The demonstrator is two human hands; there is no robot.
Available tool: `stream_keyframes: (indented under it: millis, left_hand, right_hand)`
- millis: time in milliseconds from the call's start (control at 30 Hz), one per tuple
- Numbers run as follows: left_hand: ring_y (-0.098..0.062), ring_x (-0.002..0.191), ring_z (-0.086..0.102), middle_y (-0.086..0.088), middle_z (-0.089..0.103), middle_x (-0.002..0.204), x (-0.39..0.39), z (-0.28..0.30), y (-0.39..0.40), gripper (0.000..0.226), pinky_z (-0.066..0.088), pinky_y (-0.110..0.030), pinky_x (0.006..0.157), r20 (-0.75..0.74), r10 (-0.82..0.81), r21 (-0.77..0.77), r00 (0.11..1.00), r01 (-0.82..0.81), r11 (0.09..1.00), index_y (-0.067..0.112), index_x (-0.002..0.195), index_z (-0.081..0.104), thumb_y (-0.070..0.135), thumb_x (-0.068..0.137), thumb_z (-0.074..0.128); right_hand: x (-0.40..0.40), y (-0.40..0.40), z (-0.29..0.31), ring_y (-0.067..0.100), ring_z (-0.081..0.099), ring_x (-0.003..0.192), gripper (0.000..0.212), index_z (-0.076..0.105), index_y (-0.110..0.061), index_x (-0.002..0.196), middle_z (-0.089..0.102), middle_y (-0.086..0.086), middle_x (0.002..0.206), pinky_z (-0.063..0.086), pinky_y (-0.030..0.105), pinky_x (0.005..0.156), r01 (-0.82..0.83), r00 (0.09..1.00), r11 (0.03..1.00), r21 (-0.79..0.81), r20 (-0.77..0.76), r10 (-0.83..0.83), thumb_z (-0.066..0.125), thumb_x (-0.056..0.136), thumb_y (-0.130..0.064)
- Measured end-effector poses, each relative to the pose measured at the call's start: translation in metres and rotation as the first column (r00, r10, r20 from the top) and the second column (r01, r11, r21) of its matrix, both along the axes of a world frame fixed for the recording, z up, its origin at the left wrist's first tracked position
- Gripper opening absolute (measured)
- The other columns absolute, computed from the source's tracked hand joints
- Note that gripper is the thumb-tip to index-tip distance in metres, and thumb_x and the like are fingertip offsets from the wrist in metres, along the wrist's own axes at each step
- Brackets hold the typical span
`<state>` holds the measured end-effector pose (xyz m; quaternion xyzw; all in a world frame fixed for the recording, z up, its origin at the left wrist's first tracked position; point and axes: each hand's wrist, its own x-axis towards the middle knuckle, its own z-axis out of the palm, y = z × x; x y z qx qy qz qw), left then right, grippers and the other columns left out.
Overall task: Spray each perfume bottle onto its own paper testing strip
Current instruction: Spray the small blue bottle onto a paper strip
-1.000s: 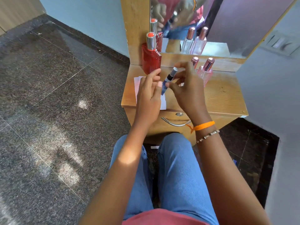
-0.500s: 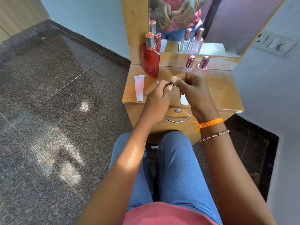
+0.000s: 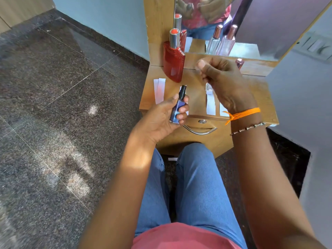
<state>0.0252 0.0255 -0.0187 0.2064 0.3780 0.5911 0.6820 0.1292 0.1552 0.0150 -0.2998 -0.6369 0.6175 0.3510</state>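
My left hand (image 3: 161,117) grips a small blue perfume bottle (image 3: 177,109) with a bare black spray head, held upright over the front of the small wooden table (image 3: 262,97). A white paper strip (image 3: 184,86) lies partly hidden behind the bottle. My right hand (image 3: 224,81) hovers above the table's middle with curled fingers and pinches what looks like a small clear cap, which is blurred. Two strips (image 3: 159,90) lie at the left and two more strips (image 3: 210,105) under my right wrist. A tall red bottle (image 3: 173,63) stands at the back left.
A clear bottle with a rose cap (image 3: 239,62) stands behind my right hand, and another clear bottle (image 3: 208,87) is mostly hidden. A mirror (image 3: 251,24) backs the table. A drawer handle (image 3: 199,131) sits below the edge. My knees are under the table; a wall stands close at the right.
Both hands were together at the blue bottle's top. Now my right hand has pulled up and away to the right, the black spray head is bare, and my left hand has lowered the bottle.
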Motion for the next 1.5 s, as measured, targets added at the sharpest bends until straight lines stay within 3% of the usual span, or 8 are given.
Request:
stream_keyframes:
  millis: [133,233,533,700,833,1000,1233,1500]
  left_hand:
    - [-0.006,0.074,0.054,0.005,0.062,0.085,-0.002,-0.005,0.009,0.024,0.044,-0.019,0.073,-0.321,0.217,-0.003,0.922,-0.23,0.973,0.016,0.091,0.059,0.017,0.099,0.037]
    - [0.001,0.083,0.058,0.007,0.065,0.095,-0.004,-0.005,0.011,0.021,0.045,-0.016,0.082,-0.448,0.279,0.049,0.849,-0.289,0.956,0.018,0.094,0.063,0.012,0.097,0.043]
    - [-0.013,0.099,0.06,0.005,0.066,0.095,0.0,-0.012,0.015,0.024,0.045,-0.037,0.102,-0.576,0.388,0.142,0.719,-0.379,0.914,0.016,0.106,0.064,0.002,0.093,0.048]
    - [-0.01,0.094,0.059,0.007,0.064,0.092,0.001,-0.013,0.02,0.024,0.049,-0.039,0.096,-0.602,0.408,0.136,0.687,-0.415,0.899,0.018,0.1,0.062,0.0,0.092,0.049]
    - [0.008,0.083,0.059,0.005,0.065,0.098,0.001,-0.005,0.028,0.024,0.047,-0.01,0.082,-0.631,0.403,0.179,0.663,-0.381,0.907,0.006,0.108,0.062,-0.004,0.091,0.048]
    - [-0.011,0.101,0.062,-0.006,0.067,0.111,0.0,-0.001,0.037,0.026,0.049,-0.023,0.093,-0.693,0.298,0.176,0.657,-0.247,0.953,0.003,0.116,0.062,0.005,0.091,0.054]
    - [-0.027,0.124,0.038,-0.004,0.048,0.129,-0.005,-0.016,0.058,0.038,0.029,-0.039,0.103,-0.982,-0.012,0.061,-0.186,-0.383,0.922,0.024,0.124,0.058,0.03,0.087,0.061]
    - [-0.03,0.125,0.033,-0.005,0.049,0.13,0.003,-0.028,0.067,0.033,0.025,-0.041,0.096,-0.972,-0.085,0.005,-0.22,-0.38,0.925,0.016,0.115,0.055,0.027,0.085,0.063]
  right_hand:
    - [-0.018,0.005,-0.018,0.016,0.055,0.07,0.01,0.066,-0.003,0.078,0.063,0.009,0.074,0.047,0.029,0.069,0.026,0.896,0.927,0.375,0.402,-0.188,0.059,0.085,-0.003]
    - [-0.032,0.006,-0.039,0.029,0.063,0.085,0.016,0.067,-0.002,0.09,0.07,0.017,0.089,0.046,0.033,0.071,0.07,0.757,0.783,0.618,0.478,-0.445,0.054,0.081,0.003]
    - [-0.044,0.003,-0.061,0.038,0.056,0.101,0.03,0.058,0.001,0.109,0.061,0.024,0.108,0.032,0.032,0.067,-0.094,0.574,0.69,0.717,0.606,-0.551,0.045,0.083,0.011]
    - [-0.026,-0.016,-0.053,0.037,0.06,0.091,0.039,0.059,-0.002,0.112,0.061,0.018,0.111,0.046,0.037,0.068,0.082,0.751,0.621,0.78,0.361,-0.552,0.043,0.079,0.01]
    - [0.003,-0.042,-0.047,0.02,0.063,0.092,0.023,0.061,-0.006,0.107,0.068,0.006,0.099,0.05,0.036,0.08,0.136,0.918,0.862,0.489,0.264,-0.294,0.043,0.094,-0.011]
    - [0.017,-0.047,-0.051,0.013,0.066,0.081,0.03,0.054,-0.01,0.114,0.067,0.002,0.089,0.052,0.015,0.068,0.073,0.959,0.965,0.251,0.249,-0.137,0.061,0.086,-0.001]
    - [0.028,-0.045,-0.056,0.019,0.068,0.085,0.03,0.053,-0.02,0.103,0.069,0.006,0.097,0.056,0.024,0.072,0.117,0.952,0.962,0.247,0.248,-0.179,0.063,0.083,0.001]
    - [0.031,-0.044,-0.051,0.014,0.064,0.081,0.022,0.048,-0.02,0.094,0.068,0.004,0.094,0.054,0.03,0.074,0.097,0.964,0.976,0.192,0.225,-0.14,0.057,0.085,-0.002]
